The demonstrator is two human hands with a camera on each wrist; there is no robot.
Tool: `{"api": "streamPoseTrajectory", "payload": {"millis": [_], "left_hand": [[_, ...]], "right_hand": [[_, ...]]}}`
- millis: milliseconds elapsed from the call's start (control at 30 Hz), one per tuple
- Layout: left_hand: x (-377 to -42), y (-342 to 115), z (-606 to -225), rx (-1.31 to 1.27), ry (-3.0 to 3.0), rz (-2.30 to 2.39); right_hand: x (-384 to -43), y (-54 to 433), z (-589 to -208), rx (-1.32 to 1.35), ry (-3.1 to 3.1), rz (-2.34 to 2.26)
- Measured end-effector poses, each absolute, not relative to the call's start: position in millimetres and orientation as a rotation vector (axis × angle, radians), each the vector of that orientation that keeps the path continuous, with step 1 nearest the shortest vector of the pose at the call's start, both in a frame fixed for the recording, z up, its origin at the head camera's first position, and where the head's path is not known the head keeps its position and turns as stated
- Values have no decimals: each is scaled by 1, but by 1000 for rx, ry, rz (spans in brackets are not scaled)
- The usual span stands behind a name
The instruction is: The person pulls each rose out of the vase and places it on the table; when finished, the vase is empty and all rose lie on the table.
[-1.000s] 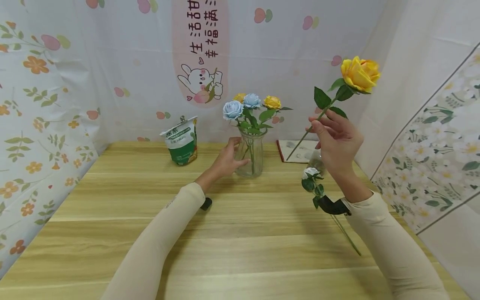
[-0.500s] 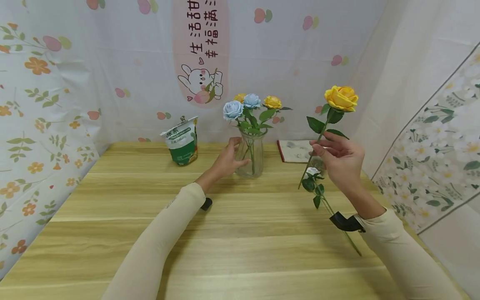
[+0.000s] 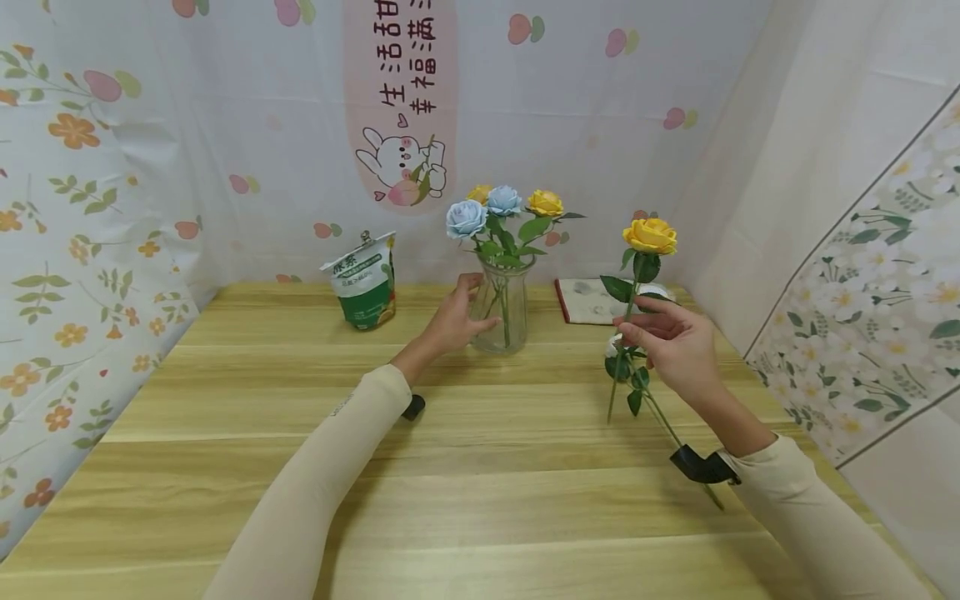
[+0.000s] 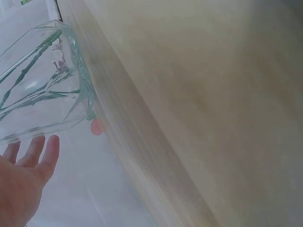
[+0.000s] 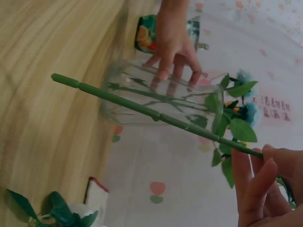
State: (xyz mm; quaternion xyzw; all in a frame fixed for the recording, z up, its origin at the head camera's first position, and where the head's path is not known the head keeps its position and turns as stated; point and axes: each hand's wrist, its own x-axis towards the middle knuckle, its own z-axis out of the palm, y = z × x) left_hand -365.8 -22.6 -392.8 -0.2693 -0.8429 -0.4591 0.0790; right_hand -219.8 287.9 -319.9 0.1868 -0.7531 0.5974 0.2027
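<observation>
My right hand pinches the green stem of a yellow rose between thumb and fingers. The rose stands nearly upright over the right side of the table, its stem end pointing down. Below it a white rose lies on the table, partly covered by the held rose and the right hand. My left hand is at the left side of a clear glass vase, fingers spread and fingertips at the glass in the left wrist view. Blue roses and yellow roses stand in the vase.
A green and white pouch with a clip on top stands left of the vase. A book with a red edge lies behind the right hand. Patterned cloth hangs behind and beside the wooden table.
My right hand has lowered the yellow rose and brought it a little left, turning its stem from slanted to nearly upright. The left hand and the vase have stayed in place.
</observation>
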Motion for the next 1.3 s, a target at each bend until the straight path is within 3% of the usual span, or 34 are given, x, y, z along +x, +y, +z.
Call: {"api": "streamPoseTrajectory", "payload": {"millis": [833,1300], "left_hand": [[-364,-23,-392,-802,-2535,-1352],[-366,-24,-393,-818,-2531,-1339]], "right_hand": [[-233,309,-344,347,-2840,1511],[-244,321,-359,296,-3018,1686]]}}
